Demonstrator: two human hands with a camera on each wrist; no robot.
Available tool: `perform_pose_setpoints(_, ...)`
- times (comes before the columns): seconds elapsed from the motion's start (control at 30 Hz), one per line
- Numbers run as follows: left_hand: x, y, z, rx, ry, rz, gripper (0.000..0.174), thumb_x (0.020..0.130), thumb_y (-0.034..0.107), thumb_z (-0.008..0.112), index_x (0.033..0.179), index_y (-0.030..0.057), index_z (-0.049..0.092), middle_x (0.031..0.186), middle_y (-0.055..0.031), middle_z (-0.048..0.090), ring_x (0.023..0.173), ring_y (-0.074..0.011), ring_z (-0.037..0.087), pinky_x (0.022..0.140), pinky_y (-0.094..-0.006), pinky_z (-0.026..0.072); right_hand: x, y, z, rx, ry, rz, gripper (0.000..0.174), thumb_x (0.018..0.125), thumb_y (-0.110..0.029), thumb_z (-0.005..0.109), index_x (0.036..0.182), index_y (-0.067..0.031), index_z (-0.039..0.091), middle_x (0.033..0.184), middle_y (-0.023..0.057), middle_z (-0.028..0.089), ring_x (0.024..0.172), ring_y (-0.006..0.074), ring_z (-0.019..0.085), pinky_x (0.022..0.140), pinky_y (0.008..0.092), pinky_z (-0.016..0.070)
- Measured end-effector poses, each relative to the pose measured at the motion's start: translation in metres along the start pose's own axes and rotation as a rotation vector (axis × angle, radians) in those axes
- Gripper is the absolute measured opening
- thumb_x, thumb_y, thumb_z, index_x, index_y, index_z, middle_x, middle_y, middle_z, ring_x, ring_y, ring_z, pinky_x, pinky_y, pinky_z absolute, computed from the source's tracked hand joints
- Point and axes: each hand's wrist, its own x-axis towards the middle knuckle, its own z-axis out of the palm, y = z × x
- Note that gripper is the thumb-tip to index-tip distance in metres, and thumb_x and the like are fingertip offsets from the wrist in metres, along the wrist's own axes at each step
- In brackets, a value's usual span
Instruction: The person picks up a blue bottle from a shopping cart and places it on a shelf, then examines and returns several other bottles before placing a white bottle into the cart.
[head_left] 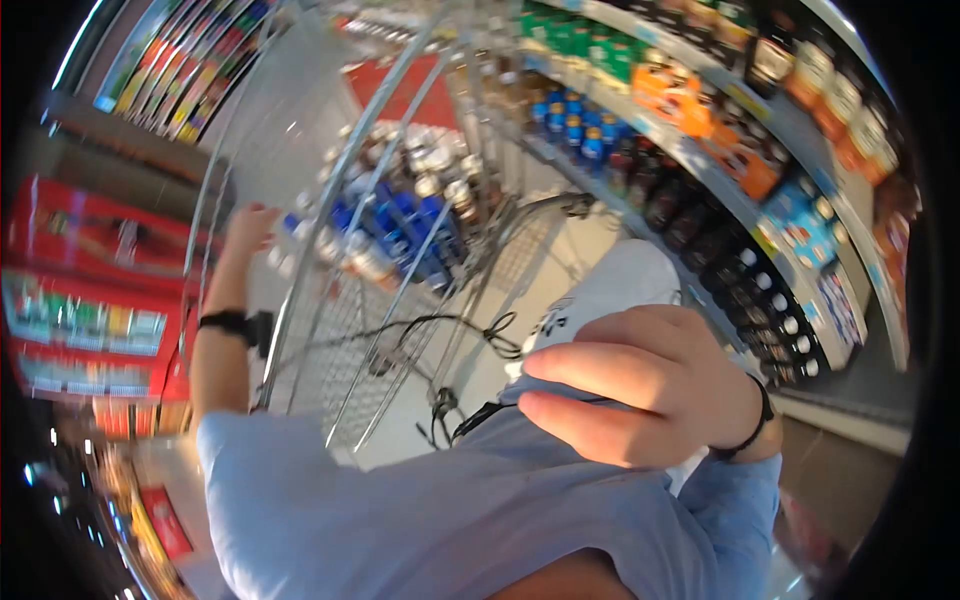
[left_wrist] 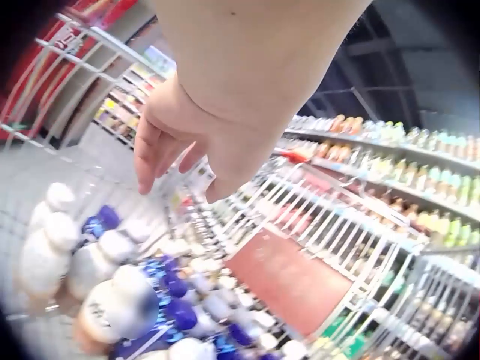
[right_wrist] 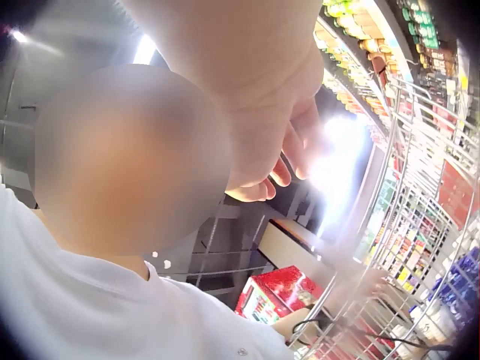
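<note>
A wire shopping cart (head_left: 335, 370) fills the middle of the head view, with several bottles (head_left: 400, 235) inside, many blue or white-capped. My left hand (head_left: 250, 228) reaches out at the cart's left side, its fingers loosely bent. In the left wrist view that left hand (left_wrist: 202, 127) hangs above the white-capped bottles (left_wrist: 120, 304) and holds nothing. Close to my chest, my right hand (head_left: 650, 385) has its fingers relaxed and nothing in them. The right wrist view shows the right hand (right_wrist: 266, 127) with loosely bent fingers, apart from the cart.
Shelves of bottled drinks (head_left: 690, 215) line the right side. A red drinks cooler (head_left: 110, 240) stands at the left. Inside the cart is a red panel (left_wrist: 289, 281) at the far end. A dark cord (head_left: 430, 320) hangs by the cart's near side.
</note>
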Motion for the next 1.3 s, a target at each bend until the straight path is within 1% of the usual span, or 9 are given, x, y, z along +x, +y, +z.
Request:
perform_pose_setpoints(0.17,0.023,0.109,-0.078,-0.037,0.211,0.681,0.038,0.094,0.027,0.062,0.124,0.0049,0.061,0.099,-0.0068,0.07,0.084,-0.0122,0.064,0.063,-0.029,0.0485,-0.02,0.0,-0.034,-0.038,-0.059,0.048,0.024,0.077,-0.015,0.07,0.099,-0.0054,0.063,0.107,0.0094,0.058,0.078,0.0216,0.06,0.055,0.0314,0.0506)
perform_pose_setpoints(0.27,-0.067,0.234,-0.076,-0.166,0.114,0.874,0.031,0.095,0.019,0.063,0.122,0.0042,0.062,0.105,-0.0057,0.068,0.09,-0.0123,0.063,0.066,-0.0287,0.0495,-0.029,-0.007,-0.062,-0.153,-0.086,0.149,0.021,0.08,-0.012,0.068,0.1,-0.0051,0.065,0.107,0.0101,0.061,0.079,0.0233,0.062,0.059,0.0322,0.0526)
perform_pose_setpoints(0.33,-0.139,0.29,-0.046,-0.212,0.173,1.369,0.026,0.095,0.017,0.062,0.117,0.0036,0.063,0.102,-0.0059,0.066,0.085,-0.0087,0.061,0.06,-0.0263,0.0473,-0.036,-0.007,-0.074,-0.188,-0.047,0.17,0.02,0.082,-0.01,0.067,0.101,-0.0051,0.067,0.106,0.0106,0.064,0.078,0.0241,0.064,0.061,0.032,0.0536)
perform_pose_setpoints(0.4,-0.243,0.328,-0.029,-0.247,-0.211,1.272,0.024,0.091,0.011,0.064,0.113,0.0024,0.063,0.104,-0.0067,0.066,0.088,-0.01,0.062,0.062,-0.0261,0.0495,-0.043,-0.004,-0.092,-0.308,-0.075,0.239,0.021,0.081,-0.01,0.067,0.101,-0.0064,0.068,0.105,0.0102,0.064,0.08,0.0263,0.064,0.063,0.0352,0.054)
perform_pose_setpoints(0.53,-0.319,0.349,0.025,-0.087,-0.444,2.053,0.039,0.073,0.015,0.076,0.109,0.0052,0.065,0.118,-0.0158,0.064,0.106,-0.0353,0.064,0.086,-0.0432,0.0546,-0.073,0.023,-0.141,-0.518,-0.091,0.567,0.023,0.078,-0.002,0.069,0.1,-0.0049,0.068,0.1,0.0118,0.066,0.091,0.0319,0.064,0.076,0.0395,0.0534)
perform_pose_setpoints(0.63,-0.339,0.344,0.06,-0.344,-0.662,2.359,0.047,0.069,0.014,0.078,0.114,0.0082,0.065,0.121,-0.0152,0.063,0.104,-0.0335,0.064,0.083,-0.0382,0.0562,-0.103,0.063,-0.188,-0.692,0.045,0.968,0.016,0.083,-0.005,0.066,0.098,-0.0001,0.066,0.099,0.0152,0.065,0.094,0.0315,0.065,0.085,0.0391,0.0533)
perform_pose_setpoints(0.83,-0.348,0.318,0.078,-0.534,-0.772,2.317,0.036,0.081,0.012,0.067,0.117,0.0083,0.065,0.121,-0.0119,0.063,0.102,-0.0261,0.066,0.068,-0.0315,0.0553,-0.166,0.183,-0.307,-1.348,0.085,0.767,0.035,0.083,-0.017,0.062,0.114,-0.0013,0.063,0.125,0.0208,0.056,0.108,0.0397,0.059,0.095,0.0432,0.0492)
perform_pose_setpoints(0.97,-0.35,0.311,0.071,-0.589,-0.624,2.414,0.035,0.082,0.013,0.063,0.116,0.0087,0.065,0.122,-0.0106,0.062,0.1,-0.0214,0.066,0.063,-0.0257,0.0517,-0.135,0.214,-0.334,-1.563,0.019,1.144,0.048,0.085,-0.027,0.064,0.128,-0.0059,0.059,0.119,0.0254,0.062,0.113,0.0432,0.059,0.098,0.0465,0.0484)
perform_pose_setpoints(1.3,-0.347,0.317,0.068,-0.606,-0.593,2.468,0.034,0.081,0.016,0.059,0.113,0.0047,0.06,0.118,-0.0119,0.06,0.095,-0.0174,0.062,0.063,-0.025,0.0524,-0.138,0.24,-0.368,-1.365,-0.147,1.431,0.055,0.089,-0.046,0.059,0.121,-0.0016,0.062,0.106,0.0294,0.066,0.104,0.0417,0.064,0.092,0.0466,0.0506)
